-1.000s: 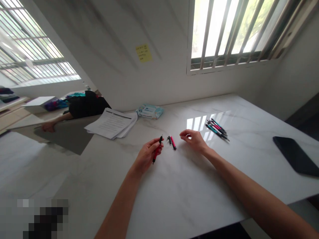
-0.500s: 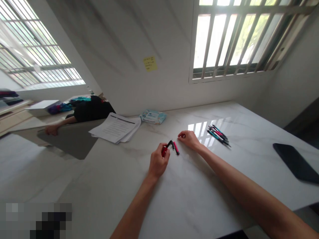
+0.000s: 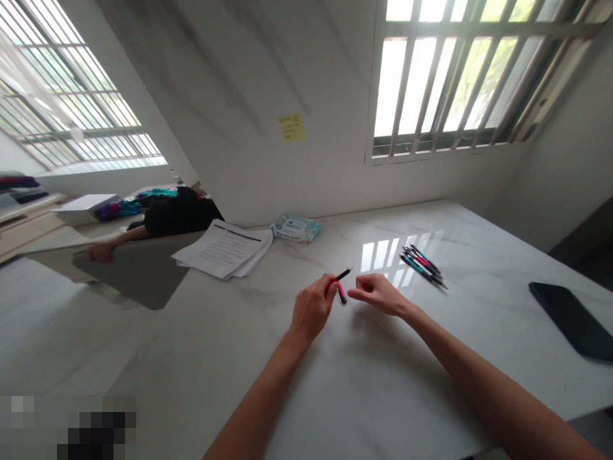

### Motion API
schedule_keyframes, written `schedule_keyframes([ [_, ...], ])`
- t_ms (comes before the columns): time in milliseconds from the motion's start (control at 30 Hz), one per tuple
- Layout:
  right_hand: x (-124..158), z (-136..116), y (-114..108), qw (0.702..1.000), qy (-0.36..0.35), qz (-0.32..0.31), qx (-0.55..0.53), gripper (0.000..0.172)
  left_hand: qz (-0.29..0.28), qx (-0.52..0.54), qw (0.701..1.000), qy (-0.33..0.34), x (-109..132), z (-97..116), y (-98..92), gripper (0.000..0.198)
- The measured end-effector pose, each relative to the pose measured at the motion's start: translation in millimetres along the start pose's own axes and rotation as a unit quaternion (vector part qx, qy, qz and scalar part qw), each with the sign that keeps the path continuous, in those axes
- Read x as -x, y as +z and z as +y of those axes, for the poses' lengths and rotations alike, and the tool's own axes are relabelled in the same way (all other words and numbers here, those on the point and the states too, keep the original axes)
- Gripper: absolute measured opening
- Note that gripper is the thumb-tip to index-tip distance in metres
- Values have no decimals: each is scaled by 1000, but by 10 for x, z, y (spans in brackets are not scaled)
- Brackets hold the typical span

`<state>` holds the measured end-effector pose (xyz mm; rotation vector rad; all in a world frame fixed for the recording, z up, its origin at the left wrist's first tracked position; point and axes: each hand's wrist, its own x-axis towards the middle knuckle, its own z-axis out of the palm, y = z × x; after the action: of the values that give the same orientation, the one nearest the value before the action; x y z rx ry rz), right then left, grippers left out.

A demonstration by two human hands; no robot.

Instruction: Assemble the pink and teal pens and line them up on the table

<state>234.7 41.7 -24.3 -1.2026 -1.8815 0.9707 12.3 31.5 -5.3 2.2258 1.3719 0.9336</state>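
Just now the left hand (image 3: pixel 312 308) has closed into a firm fist over the white marble table (image 3: pixel 431 358), and a slim black pen barrel (image 3: pixel 343 275) juts up and to the right from its fingers. A little red shows at the fist, so a red pen body may be inside the grip too, but the fingers hide too much to tell. Half a second ago, the red part showed more plainly and the black piece pointed more steeply away from the fist.

The pink pen section (image 3: pixel 341 293) is still lying on the marble, now just under the left hand's fingers and possibly touching them. The right hand (image 3: pixel 378 294) holds nothing: it has dropped lower and turned inward, its fingers loosely curled and its fingertips aimed at the pink pen section from just beside it.

Measured from that pink section, a bundle of assembled teal and pink pens (image 3: pixel 422 263) lies to the right, and a black phone (image 3: pixel 572 319) sits farther right. A stack of printed papers (image 3: pixel 223 250) lies to the far left, with a pack of wipes (image 3: pixel 295 228) beyond the pink section. Another person's hand (image 3: pixel 99 253) rests well off to the left.
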Motion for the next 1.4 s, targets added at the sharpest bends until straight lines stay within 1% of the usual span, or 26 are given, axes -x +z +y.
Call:
schedule_keyframes([
  [67,47,-54,74,998,18,-2,-57,59,-26,-38,999,17,53,24,18,28],
  [100,57,-66,109,997,27,9,-75,61,-39,-50,998,23,88,38,23,29],
  [200,69,-51,191,993,37,64,-92,62,-62,-74,995,24,188,77,19,32],
  [267,80,-16,214,992,28,80,-92,61,-76,-83,993,21,230,95,15,33],
  [333,97,15,213,993,22,68,-96,59,-78,-84,993,10,254,105,19,33],
  [467,130,27,189,993,31,18,-112,56,-83,-81,993,2,281,120,36,36],
  [667,124,-36,144,991,44,2,-126,53,-75,-45,996,2,290,120,58,34],
  [733,106,-55,116,993,36,-2,-112,51,-77,-39,996,-1,274,101,66,35],
  [833,74,-71,74,996,18,12,-82,50,-79,-26,997,-7,239,63,73,35],
  [900,59,-76,55,997,2,17,-80,40,-77,-16,997,-17,213,40,66,36],
  [967,55,-81,50,995,-9,14,-102,31,-73,-5,997,-38,190,29,48,39],
  [1100,65,-107,86,987,-15,5,-160,37,-73,29,996,-34,172,44,14,37],
  [1167,68,-127,107,981,-22,16,-192,40,-71,33,997,-23,176,64,9,33],
  [1233,64,-145,113,973,-32,38,-227,38,-71,37,997,-20,181,83,9,32],
  [1300,56,-157,98,962,-42,41,-266,38,-69,43,996,-26,183,92,7,33],
  [1400,43,-158,62,952,-47,26,-300,50,-60,58,996,-40,179,91,5,33],
])
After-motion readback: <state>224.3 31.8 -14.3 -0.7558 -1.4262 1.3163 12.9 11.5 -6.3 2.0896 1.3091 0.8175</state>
